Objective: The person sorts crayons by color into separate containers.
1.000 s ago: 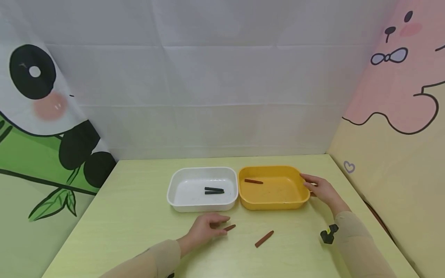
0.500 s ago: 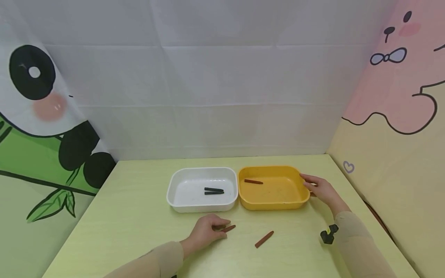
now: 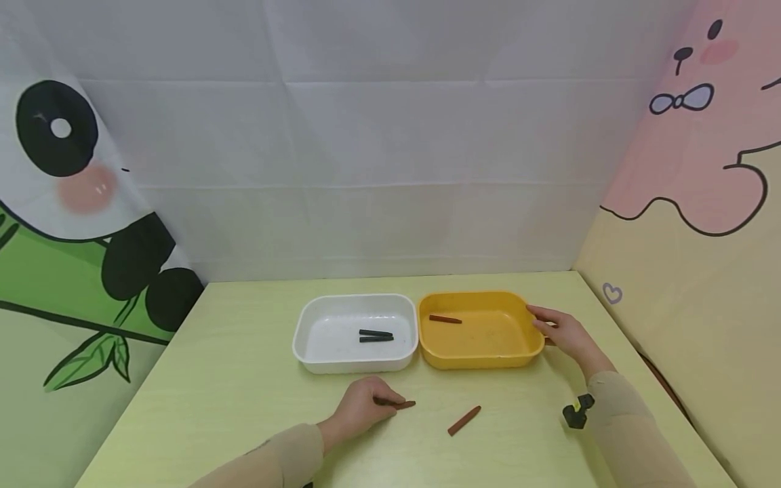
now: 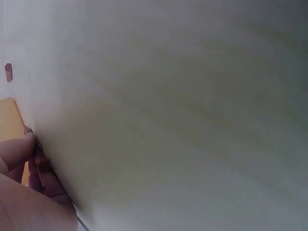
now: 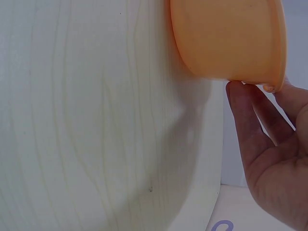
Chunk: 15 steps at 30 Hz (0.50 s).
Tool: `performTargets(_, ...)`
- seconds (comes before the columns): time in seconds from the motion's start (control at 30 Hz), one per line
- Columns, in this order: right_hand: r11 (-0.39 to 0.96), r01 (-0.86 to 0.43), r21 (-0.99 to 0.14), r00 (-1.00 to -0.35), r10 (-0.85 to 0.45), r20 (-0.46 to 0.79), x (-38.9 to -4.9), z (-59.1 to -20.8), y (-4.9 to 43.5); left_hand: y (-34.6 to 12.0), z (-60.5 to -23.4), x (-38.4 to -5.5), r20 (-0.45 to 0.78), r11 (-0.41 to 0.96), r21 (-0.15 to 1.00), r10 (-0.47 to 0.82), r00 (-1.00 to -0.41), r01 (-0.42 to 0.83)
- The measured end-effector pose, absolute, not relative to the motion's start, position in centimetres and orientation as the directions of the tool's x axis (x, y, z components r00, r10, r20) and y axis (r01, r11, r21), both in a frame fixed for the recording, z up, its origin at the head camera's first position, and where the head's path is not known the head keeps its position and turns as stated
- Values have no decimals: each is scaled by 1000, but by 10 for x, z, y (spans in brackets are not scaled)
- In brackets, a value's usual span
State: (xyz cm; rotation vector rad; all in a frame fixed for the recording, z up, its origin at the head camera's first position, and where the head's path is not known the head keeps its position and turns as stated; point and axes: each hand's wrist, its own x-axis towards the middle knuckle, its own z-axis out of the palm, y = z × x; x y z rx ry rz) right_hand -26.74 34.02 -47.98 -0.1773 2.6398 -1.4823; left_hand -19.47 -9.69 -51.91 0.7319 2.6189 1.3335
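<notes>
In the head view, my left hand (image 3: 360, 410) pinches a brown crayon (image 3: 404, 405) between thumb and fingers, low at the table in front of the trays. Its tip shows past the fingers; the rest is hidden. A second brown crayon (image 3: 464, 421) lies on the table to the right, pointed end away from me. My right hand (image 3: 567, 339) grips the right rim of the yellow tray (image 3: 488, 362). In the right wrist view, the thumb is at the rim and fingers (image 5: 245, 115) touch the tray's outer wall. A brown crayon (image 3: 445, 318) lies inside that tray.
A white tray (image 3: 317, 368) stands against the yellow tray's left side and holds two black crayons (image 3: 375, 336). Behind the pale yellow table (image 3: 244, 379) hangs a white cloth (image 3: 390, 169). Printed walls with cartoon animals stand left and right.
My left hand has moved slightly right and closed its thumb and fingers on the brown crayon, which has turned a little flatter. The right hand and both trays have stayed in place.
</notes>
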Motion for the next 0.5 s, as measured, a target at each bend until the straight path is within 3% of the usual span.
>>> performTargets(0.5,523,-45,-851,-987,-155,-43,-266,-477,339,-91,-514,-196,60,465,829,478,-876,311)
